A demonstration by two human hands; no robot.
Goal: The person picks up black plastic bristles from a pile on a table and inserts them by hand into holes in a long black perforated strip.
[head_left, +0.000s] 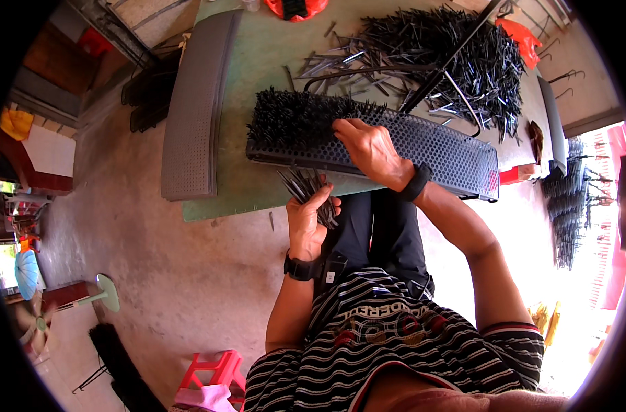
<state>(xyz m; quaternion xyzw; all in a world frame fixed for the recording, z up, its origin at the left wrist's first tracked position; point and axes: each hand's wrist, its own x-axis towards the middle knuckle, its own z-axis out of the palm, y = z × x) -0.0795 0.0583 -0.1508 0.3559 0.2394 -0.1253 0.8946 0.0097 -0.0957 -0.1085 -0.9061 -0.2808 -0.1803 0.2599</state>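
Observation:
A long black perforated panel lies across the near edge of the green table. Dense dark tufts stand up from its left part, while rows of bare round holes show on the right part. My left hand, just below the panel's front edge, is closed round a bundle of thin dark strips whose ends fan out upward. Over the panel, where tufts meet bare holes, my right hand has its fingertips pinched together. Whatever sits between those fingertips is hidden.
Loose dark strips form a big pile at the table's far right. A thin black metal frame rises behind the panel. Grey perforated sheets are stacked at the table's left end. On the floor, lower left, stands a pink stool.

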